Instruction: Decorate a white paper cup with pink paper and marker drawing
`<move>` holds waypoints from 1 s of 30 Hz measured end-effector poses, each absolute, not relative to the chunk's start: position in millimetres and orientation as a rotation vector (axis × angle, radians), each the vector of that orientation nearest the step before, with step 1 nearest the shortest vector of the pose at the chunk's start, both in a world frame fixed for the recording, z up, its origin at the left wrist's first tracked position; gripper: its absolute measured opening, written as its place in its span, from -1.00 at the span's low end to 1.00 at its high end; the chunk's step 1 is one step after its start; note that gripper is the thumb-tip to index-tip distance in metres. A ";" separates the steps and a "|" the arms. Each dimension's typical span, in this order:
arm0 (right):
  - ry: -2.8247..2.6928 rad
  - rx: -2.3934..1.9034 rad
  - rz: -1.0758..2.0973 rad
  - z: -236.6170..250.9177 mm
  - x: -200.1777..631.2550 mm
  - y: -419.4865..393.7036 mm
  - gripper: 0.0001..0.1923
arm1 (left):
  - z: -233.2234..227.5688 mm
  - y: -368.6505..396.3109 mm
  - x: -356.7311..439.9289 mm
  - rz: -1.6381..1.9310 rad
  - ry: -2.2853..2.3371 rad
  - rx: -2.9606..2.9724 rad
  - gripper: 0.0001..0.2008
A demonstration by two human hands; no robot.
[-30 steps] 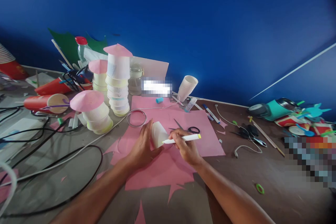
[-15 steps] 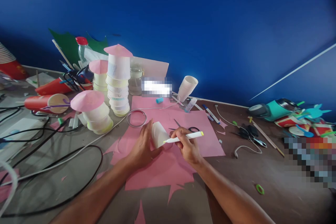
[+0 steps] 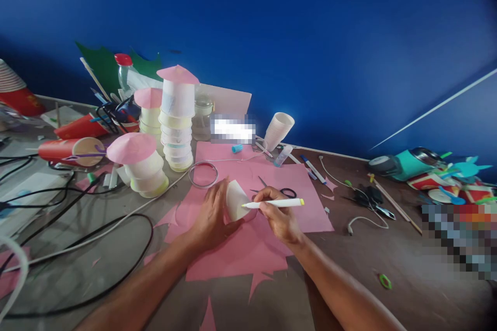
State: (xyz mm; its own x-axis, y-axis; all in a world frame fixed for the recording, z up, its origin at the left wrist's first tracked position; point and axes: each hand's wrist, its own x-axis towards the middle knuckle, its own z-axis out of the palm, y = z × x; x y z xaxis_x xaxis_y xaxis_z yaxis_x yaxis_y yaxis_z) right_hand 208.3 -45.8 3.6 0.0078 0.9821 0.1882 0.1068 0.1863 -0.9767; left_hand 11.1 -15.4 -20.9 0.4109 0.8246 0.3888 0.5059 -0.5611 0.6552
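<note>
A white paper cup (image 3: 236, 199) lies on its side on pink paper (image 3: 248, 256), steadied by my left hand (image 3: 213, 214) with the fingers along its left side and the thumb below. My right hand (image 3: 278, 217) grips a white marker (image 3: 279, 204) with a yellow end; its tip is at the cup's side. Dark-handled scissors (image 3: 287, 193) lie partly hidden behind my right hand. A blue cap (image 3: 237, 149) rests farther back on the paper.
Stacked-cup towers with pink cone roofs (image 3: 177, 124) stand at the back left. A nested stack of white cups (image 3: 278, 130) leans near the blue wall. Cables (image 3: 151, 222) loop across the left. A teal bottle (image 3: 411, 163) lies at the right.
The marker's tip has shifted slightly up on the cup's side, and the marker is held more level. My left hand stays on the cup; the view has shifted slightly.
</note>
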 end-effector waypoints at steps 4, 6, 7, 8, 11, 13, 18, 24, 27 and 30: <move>-1.353 -1.129 1.095 1.3 211.6 -44.6 -0.79 | -20.2 -14.5 10.3 0.946 1.136 2.250 -0.02; -1.339 -1.139 1.096 3.6 211.2 -44.5 -0.80 | -20.7 -14.2 9.9 0.948 1.131 2.248 -0.02; -1.334 -1.145 1.088 5.8 210.4 -44.6 -0.81 | -21.0 -14.2 9.8 0.948 1.128 2.245 -0.03; -1.337 -1.154 1.078 8.5 209.5 -44.9 -0.81 | -21.1 -14.1 9.8 0.948 1.124 2.242 -0.03; -1.388 -1.191 1.040 18.2 206.4 -46.0 -0.82 | -20.6 -14.2 10.3 0.963 1.110 2.242 -0.04; -1.429 -1.214 1.024 24.0 204.7 -46.7 -0.82 | -19.8 -14.3 10.8 0.974 1.108 2.259 -0.05; -1.482 -1.219 1.050 30.1 203.4 -47.7 -0.86 | -20.0 -14.5 10.3 0.961 1.107 2.301 -0.04; -1.421 -1.213 1.108 25.6 206.6 -48.2 -0.85 | -20.9 -14.6 9.6 0.981 1.092 2.346 -0.04; -1.352 -1.212 1.133 23.3 208.0 -47.7 -0.84 | -20.4 -14.5 10.2 0.974 1.107 2.329 -0.04; -1.356 -1.230 1.141 25.1 207.7 -47.1 -0.86 | -21.3 -14.4 10.4 0.979 1.111 2.327 -0.02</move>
State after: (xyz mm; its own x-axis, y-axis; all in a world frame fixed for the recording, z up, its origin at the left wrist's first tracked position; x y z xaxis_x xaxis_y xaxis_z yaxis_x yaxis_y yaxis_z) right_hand 207.7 -47.1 25.1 -0.0477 0.9973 0.0550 0.1163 0.0602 -0.9914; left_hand 10.4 -14.4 -21.3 0.4445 0.7876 0.4268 0.5220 -0.6150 0.5910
